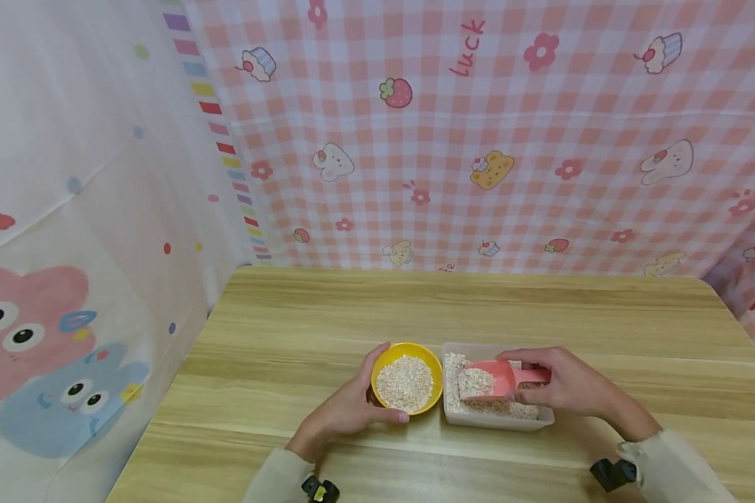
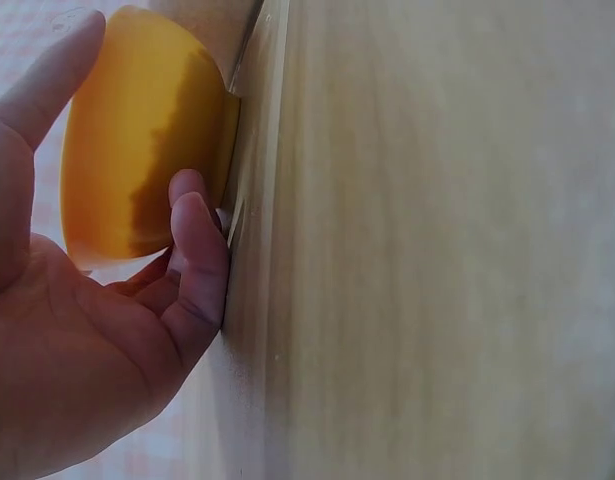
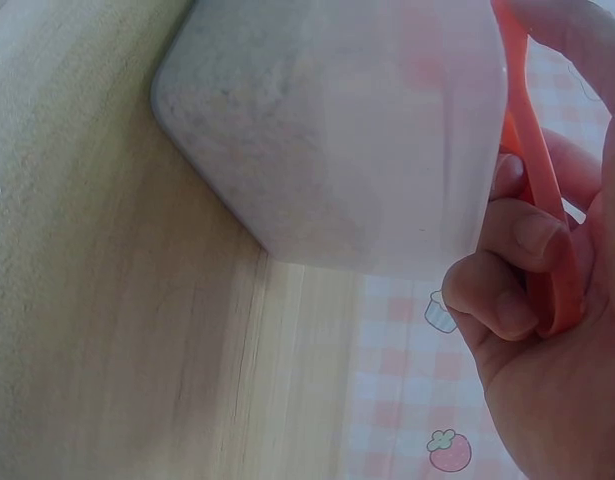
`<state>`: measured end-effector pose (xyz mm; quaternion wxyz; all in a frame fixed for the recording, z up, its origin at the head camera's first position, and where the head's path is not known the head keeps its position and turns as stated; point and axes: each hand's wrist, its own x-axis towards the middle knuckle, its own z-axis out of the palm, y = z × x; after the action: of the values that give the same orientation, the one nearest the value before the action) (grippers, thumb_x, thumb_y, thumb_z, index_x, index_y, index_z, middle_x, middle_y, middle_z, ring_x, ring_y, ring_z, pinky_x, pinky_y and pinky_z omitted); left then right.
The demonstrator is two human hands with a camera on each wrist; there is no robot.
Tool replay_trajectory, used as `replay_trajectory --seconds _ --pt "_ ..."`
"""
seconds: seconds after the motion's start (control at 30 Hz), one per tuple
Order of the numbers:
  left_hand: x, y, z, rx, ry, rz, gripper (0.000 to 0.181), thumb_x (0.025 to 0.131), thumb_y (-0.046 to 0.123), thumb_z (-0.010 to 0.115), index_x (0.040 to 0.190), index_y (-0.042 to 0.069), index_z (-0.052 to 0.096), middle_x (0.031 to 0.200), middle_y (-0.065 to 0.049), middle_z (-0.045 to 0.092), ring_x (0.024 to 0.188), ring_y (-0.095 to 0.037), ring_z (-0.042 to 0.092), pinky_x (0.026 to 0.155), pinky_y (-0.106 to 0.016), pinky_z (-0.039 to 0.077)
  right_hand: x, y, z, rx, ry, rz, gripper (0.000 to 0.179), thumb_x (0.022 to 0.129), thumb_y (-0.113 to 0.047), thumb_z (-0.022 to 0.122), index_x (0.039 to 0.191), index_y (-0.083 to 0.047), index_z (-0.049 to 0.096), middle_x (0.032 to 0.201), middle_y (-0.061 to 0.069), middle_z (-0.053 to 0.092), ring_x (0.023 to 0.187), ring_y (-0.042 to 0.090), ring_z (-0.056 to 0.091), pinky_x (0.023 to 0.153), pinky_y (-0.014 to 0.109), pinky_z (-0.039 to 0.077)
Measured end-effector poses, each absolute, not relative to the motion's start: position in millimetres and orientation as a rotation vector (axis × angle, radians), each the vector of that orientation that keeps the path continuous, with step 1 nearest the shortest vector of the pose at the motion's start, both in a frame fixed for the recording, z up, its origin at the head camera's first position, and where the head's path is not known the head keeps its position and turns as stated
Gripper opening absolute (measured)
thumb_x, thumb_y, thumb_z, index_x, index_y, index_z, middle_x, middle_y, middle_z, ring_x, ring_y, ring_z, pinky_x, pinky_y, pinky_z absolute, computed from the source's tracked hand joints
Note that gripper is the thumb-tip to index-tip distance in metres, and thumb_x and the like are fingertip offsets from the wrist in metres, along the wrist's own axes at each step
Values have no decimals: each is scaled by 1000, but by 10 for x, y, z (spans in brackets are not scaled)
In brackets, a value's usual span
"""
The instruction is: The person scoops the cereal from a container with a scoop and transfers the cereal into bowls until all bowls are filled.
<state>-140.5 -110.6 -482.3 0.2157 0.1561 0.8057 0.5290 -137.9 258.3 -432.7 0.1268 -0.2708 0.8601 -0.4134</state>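
Note:
My left hand (image 1: 350, 405) holds a yellow bowl (image 1: 438, 391) from its left side, thumb at the near edge and fingers round the far side. Pale oat flakes (image 1: 405, 383) fill much of the bowl. In the left wrist view the fingers (image 2: 197, 235) curl by the lower wall of the bowl (image 2: 127, 130), which stands on the table. My right hand (image 1: 569, 381) grips the handle of a pink scoop (image 1: 505, 378). Oats lie in the scoop, over a translucent rectangular tub (image 1: 493, 420) of oats. The right wrist view shows fingers curled round the scoop's handle (image 3: 542, 170) beside the tub's wall.
Bowl and tub stand side by side on a wood-grain table (image 1: 327, 307). A pink checked cloth (image 1: 453, 140) hangs behind the table's back edge. To the left hangs a white cloth (image 1: 132, 209) with cartoon figures.

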Motion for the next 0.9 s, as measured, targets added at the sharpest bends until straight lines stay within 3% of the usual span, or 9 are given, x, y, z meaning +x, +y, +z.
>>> replay_trajectory --seconds 0.73,0.9 --pt "-1396 -1083 -4842 427 2219 1470 114 78 34 86 159 27 6 161 -8 25 148 -30 24 119 -56 14 -1379 2599 -4317 -803 2491 -1240 51 88 -21 76 132 -2 60 62 -12 37 55 -1 34 47 20 33" --pt "-1397 -1078 -4834 418 2198 1487 113 78 33 85 158 29 6 161 -7 25 148 -28 23 119 -56 13 -1378 2624 -4310 -827 2483 -1283 46 88 -13 75 132 -4 61 62 -13 41 55 -3 35 46 20 34"
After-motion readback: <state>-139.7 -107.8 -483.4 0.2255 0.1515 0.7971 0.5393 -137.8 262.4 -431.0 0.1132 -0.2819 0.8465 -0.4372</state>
